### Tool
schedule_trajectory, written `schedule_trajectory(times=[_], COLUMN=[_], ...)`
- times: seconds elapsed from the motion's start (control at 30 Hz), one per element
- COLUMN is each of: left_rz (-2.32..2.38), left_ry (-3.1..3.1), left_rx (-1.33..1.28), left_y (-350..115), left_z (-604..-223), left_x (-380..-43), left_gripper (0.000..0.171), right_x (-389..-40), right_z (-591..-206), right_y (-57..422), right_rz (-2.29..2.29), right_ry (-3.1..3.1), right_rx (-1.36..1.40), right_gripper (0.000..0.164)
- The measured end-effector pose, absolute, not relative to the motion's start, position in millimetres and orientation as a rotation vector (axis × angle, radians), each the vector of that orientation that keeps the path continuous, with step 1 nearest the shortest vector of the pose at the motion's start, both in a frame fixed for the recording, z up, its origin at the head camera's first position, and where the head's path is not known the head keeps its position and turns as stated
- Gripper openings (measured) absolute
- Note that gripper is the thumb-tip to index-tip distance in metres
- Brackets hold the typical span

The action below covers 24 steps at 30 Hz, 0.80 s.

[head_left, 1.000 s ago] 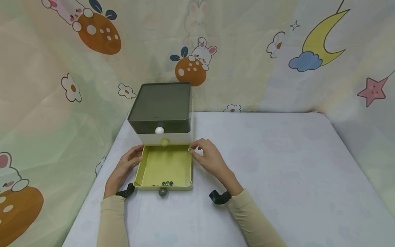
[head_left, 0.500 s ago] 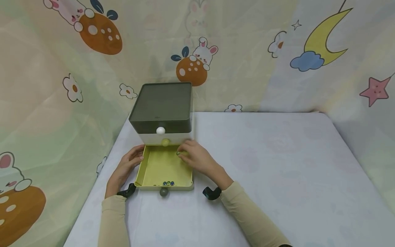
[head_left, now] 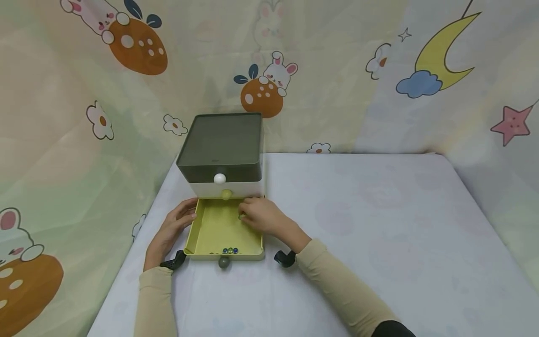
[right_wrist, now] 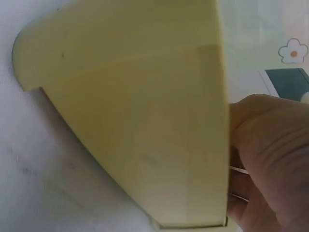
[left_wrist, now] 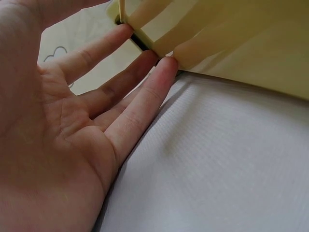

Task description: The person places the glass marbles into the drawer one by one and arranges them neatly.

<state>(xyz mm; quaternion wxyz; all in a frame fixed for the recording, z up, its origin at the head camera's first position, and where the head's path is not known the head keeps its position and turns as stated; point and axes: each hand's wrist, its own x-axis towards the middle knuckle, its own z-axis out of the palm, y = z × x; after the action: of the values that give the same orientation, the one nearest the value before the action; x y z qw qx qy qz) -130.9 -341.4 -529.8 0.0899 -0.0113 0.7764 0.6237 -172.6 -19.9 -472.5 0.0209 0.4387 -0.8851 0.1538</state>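
A yellow-green drawer (head_left: 214, 224) is pulled out from a small cabinet (head_left: 227, 145) with a dark green top. Three small glass marbles (head_left: 230, 251), bluish and greenish, lie by its front wall. My right hand (head_left: 265, 216) reaches over the right wall into the drawer, pinching a greenish marble (head_left: 241, 216) above the drawer floor. In the right wrist view, the drawer's side wall hides the fingertips of that hand (right_wrist: 270, 150). My left hand (head_left: 171, 225) rests at the drawer's left side; in the left wrist view, its extended fingers (left_wrist: 140, 106) touch the outer wall.
A dark green knob (head_left: 224, 262) sticks out from the drawer front. The cabinet face bears a white knob (head_left: 219, 179) and a yellow-green knob (head_left: 226, 194). A white cloth (head_left: 379, 224) covers the table, and a patterned curtain (head_left: 337, 93) hangs behind.
My right hand has moved left from the drawer's right wall, then lower into the drawer, with the marble between its fingers. The left hand has stayed at the drawer's side.
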Motion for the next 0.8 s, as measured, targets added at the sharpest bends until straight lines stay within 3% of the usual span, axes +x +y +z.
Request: schedule_trajectory(times=[0.2, 0.43, 0.8], left_rz=[1.864, 1.869, 1.864], left_ry=[2.295, 2.29, 2.292], left_rx=[-0.055, -0.08, -0.081], left_y=[-340, -340, -341], left_z=[-529, -527, -529], left_x=[-131, -131, -133], left_gripper=[0.064, 0.064, 0.064], right_x=[-173, -171, -168], right_z=[-476, -478, -479], right_y=[-27, -32, -35], right_rz=[0.371, 0.282, 0.211], right_ry=[-2.778, -2.788, -2.802], right_rx=[1.389, 1.358, 1.305], right_gripper=[0.004, 0.017, 0.016])
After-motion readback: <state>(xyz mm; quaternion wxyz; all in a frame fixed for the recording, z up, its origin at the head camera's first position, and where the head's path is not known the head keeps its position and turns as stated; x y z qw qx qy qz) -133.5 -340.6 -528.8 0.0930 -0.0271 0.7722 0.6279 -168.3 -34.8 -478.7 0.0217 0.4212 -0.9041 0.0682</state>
